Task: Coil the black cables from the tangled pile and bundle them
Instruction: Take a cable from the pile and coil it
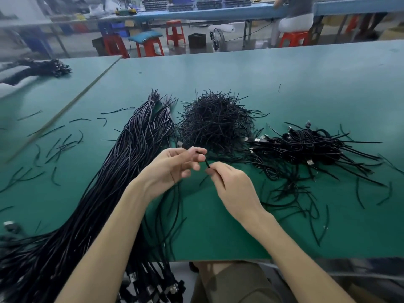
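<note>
Green bench [284, 68] is strewn with cables [140, 145]; just before the strand pile [215, 125], one strand [206, 163] is pinched between fingers [194, 159] of the left hand [172, 165] and right hand [236, 189].

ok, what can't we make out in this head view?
Head view only.
Black strand pinched between left hand and right hand: fingers cover most; tie or cable, unclear.
Long cable bundle: near end cut off by bottom edge.
Coiled cables: ties too small to see.
Far-left dark pile: blurred.
</note>
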Tool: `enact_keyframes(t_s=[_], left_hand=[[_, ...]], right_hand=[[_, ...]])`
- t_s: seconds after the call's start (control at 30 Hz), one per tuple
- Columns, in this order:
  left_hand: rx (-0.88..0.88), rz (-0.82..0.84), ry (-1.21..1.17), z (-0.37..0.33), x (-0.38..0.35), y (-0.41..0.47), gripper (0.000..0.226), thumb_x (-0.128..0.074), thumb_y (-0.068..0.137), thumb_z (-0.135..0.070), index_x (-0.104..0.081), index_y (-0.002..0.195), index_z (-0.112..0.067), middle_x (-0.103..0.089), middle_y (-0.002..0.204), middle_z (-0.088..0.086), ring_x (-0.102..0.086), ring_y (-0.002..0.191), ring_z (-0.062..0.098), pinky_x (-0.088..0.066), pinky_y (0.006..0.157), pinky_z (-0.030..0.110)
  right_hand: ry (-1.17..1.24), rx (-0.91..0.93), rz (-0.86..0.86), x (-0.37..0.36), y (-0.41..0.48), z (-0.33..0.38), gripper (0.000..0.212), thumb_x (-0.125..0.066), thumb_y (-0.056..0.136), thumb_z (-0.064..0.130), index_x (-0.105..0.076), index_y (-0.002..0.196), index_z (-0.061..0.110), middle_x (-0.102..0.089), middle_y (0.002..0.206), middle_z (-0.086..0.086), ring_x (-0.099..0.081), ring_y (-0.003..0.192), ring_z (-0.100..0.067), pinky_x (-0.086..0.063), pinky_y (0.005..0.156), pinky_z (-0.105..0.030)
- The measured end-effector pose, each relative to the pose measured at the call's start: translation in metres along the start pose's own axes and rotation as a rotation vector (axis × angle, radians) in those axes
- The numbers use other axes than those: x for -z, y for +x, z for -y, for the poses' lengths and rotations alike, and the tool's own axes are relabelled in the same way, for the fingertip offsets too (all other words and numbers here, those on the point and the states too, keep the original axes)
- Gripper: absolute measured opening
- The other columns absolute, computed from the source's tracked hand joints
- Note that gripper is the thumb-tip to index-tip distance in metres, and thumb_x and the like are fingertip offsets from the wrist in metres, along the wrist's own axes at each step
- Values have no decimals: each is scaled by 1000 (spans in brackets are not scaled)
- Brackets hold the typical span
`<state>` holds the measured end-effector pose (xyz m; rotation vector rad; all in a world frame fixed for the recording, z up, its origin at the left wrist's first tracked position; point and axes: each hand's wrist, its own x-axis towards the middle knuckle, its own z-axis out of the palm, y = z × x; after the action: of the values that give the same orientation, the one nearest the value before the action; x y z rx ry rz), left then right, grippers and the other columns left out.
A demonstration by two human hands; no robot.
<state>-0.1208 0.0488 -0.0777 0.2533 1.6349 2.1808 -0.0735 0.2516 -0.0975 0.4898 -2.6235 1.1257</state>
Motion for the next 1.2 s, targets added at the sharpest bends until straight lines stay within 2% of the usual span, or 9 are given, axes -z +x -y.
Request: enact_keyframes(t_s=[0.13, 0.3, 0.4, 0.5, 0.63, 0.8, 0.93, 1.03, 1.2], left_hand=[[11, -4, 28, 9, -7, 2, 35, -72, 93, -44, -77, 109, -13, -64, 88, 0, -60, 78, 11, -49, 73, 24], [-126, 42, -94, 11, -15, 4, 35, -45, 106, -37, -71, 99, -14, -69, 127, 12, -62, 124, 28, -49, 105, 38], [-129, 60, -383, 2, -14, 1, 41, -37, 110, -36, -70, 92, -18, -68, 90, -6, -68, 87, 12, -55, 90, 30], [-126, 83, -483, -4, -14, -6, 46, -37, 109, -50, -58, 81, -21, -43, 58, -12, -32, 51, 7, -33, 60, 23], [-148, -19, -1, 1, -24, -12, 55, -41, 104, -57, -48, 63, -22, -30, 46, -9, -20, 43, 10, -24, 47, 22], [-276, -153, 840, 23, -44, -9, 61, -42, 105, -53, -54, 52, -24, -49, 46, -6, -43, 43, 12, -35, 50, 24], [-439, -83, 1235, 29, -44, -7, 44, -35, 107, -48, -53, 74, -25, -57, 64, -10, -53, 64, 11, -41, 69, 27], [-496, -130, 1332, 31, -44, -4, 45, -31, 109, -48, -61, 91, -19, -55, 81, -18, -49, 80, 4, -38, 82, 25], [-406, -212, 843, 32, -39, 2, 41, -39, 111, -36, -63, 138, -16, -62, 141, -13, -54, 134, 5, -41, 114, 27]], right_hand=[[-28, 55, 12, -1, -2, 1, 23, -53, 106, 27, -68, 107, 10, -70, 101, 1, -65, 83, -26, -53, 74, -48], [-35, 61, 16, 0, -2, 3, 26, -52, 106, 32, -68, 104, 12, -72, 99, 2, -65, 83, -25, -53, 74, -46], [-55, 13, 83, -1, -1, 1, 35, -43, 107, 41, -62, 96, 15, -67, 90, 5, -61, 80, -21, -50, 75, -45], [-132, 7, 106, -3, 0, 0, 44, -36, 105, 51, -56, 86, 17, -62, 81, 7, -57, 74, -20, -49, 71, -43], [-127, -75, 45, -4, 2, -4, 50, -43, 101, 60, -47, 70, 20, -48, 61, 9, -48, 57, -17, -39, 56, -37], [124, -175, -41, -2, 7, -13, 60, -50, 103, 52, -39, 57, 14, -38, 47, 7, -30, 45, -13, -26, 49, -32], [329, -169, -120, 1, 9, -17, 56, -50, 105, 43, -48, 57, 15, -46, 48, 11, -36, 47, -8, -28, 50, -20], [427, -147, -163, 2, 8, -17, 55, -45, 107, 45, -54, 62, 15, -55, 56, 1, -46, 51, -14, -38, 53, -27], [476, -54, -101, 5, 2, -12, 48, -45, 107, 45, -57, 66, 22, -46, 52, 0, -39, 48, -14, -34, 48, -34]])
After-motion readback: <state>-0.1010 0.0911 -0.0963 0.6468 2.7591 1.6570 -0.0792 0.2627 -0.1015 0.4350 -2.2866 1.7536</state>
